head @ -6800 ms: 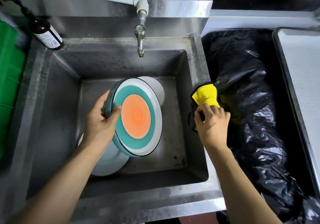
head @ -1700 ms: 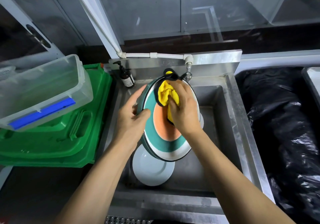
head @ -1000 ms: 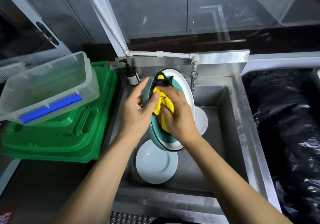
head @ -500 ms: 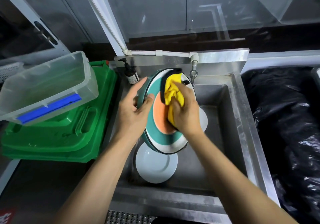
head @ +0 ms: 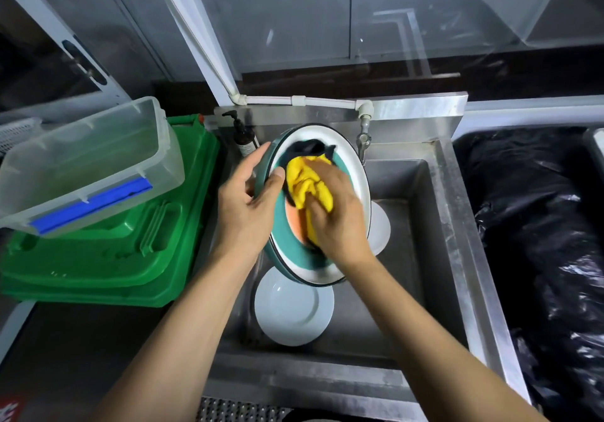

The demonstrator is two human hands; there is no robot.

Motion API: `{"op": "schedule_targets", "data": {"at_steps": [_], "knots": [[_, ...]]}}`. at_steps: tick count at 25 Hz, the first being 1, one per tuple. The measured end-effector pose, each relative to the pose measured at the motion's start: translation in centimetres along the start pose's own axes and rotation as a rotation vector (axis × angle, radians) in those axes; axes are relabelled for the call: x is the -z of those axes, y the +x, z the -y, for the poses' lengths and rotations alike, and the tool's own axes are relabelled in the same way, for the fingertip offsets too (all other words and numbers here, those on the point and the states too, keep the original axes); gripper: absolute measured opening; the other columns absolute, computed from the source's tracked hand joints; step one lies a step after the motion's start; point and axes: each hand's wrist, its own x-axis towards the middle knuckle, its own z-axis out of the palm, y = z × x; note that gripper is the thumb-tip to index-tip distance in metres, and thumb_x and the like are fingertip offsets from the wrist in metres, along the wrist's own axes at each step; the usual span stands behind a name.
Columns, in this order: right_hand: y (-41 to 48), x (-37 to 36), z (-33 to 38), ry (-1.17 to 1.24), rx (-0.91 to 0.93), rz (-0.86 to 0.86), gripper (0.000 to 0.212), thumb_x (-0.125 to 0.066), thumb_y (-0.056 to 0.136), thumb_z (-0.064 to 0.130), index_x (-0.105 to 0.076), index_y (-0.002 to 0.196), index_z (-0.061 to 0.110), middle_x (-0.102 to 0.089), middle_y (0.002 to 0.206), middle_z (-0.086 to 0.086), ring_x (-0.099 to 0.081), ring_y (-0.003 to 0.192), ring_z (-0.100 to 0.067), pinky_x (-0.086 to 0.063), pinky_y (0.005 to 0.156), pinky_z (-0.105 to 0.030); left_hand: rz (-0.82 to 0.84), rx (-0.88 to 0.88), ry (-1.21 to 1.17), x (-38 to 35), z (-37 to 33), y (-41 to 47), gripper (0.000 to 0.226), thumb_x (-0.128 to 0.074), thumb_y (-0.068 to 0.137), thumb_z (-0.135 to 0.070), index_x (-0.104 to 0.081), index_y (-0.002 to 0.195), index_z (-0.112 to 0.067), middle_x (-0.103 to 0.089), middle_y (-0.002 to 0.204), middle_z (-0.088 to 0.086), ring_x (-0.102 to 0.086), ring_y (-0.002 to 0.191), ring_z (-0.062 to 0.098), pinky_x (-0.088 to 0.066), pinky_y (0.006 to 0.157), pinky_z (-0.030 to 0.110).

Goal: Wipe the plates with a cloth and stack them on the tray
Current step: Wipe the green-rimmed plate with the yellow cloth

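Centrally, above the sink (head: 434, 225), the left hand (head: 245, 205) grips the left rim of the plate (head: 353, 170): its thumb lies on the teal face and its fingers curl behind the edge. The plate is tilted up on edge, its face turned to the camera. Against that face the cloth (head: 307, 183), yellow with a dark border, is bunched under the right hand (head: 336, 222), whose fingers curl over it and press it onto the orange centre.

Far left, a clear box (head: 81, 166) with a blue clip sits tilted on green crates (head: 114, 258). A pump bottle (head: 243, 140) stands at the sink's back left corner, just beside the left hand. One white plate (head: 294, 310) lies flat in the basin below the held plate, and a second one (head: 380, 228) shows partly behind it. The tap (head: 363, 142) hangs just right of the plate's top rim. Right of the sink lies a black bag (head: 539, 225), and a tray (head: 598, 147) edge shows at the far right.

The bottle's label is too small to read.
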Motion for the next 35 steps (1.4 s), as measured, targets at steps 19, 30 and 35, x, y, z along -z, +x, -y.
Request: {"op": "schedule_targets", "data": {"at_steps": [19,30,35], "knots": [[-0.3,1.1,-2.2,0.018,-0.247,-0.084,0.052,-0.057,0.085,-0.006,-0.062,0.133,0.014,-0.06,0.13,0.002,-0.055,0.123,-0.012,-0.036,0.108,-0.013,-0.04,-0.017,0.032,-0.5,0.0,0.6,0.033,-0.066,0.095,-0.022,-0.064,0.127,-0.028,-0.073,0.103,-0.017,-0.07,0.096,0.002,-0.051,0.08,0.016],[-7.8,3.5,-1.7,-0.025,-0.047,0.498,0.054,-0.058,0.084,0.001,-0.064,0.131,0.027,-0.052,0.127,0.017,-0.052,0.124,-0.009,-0.047,0.104,-0.033,0.009,-0.043,0.083,0.4,0.1,1.8,0.031,-0.065,0.096,-0.02,-0.065,0.126,-0.026,-0.072,0.113,-0.01,-0.069,0.103,0.007,-0.053,0.089,0.023],[-7.8,3.0,-6.8,-0.373,-0.035,0.415,0.025,-0.064,0.089,0.021,-0.073,0.112,0.027,-0.061,0.123,0.004,-0.059,0.114,-0.023,-0.049,0.098,-0.04,0.066,-0.006,0.064,1.0,0.5,1.6,0.033,-0.069,0.093,-0.021,-0.066,0.126,-0.025,-0.073,0.116,-0.003,-0.07,0.107,0.018,-0.054,0.1,0.043]]}}
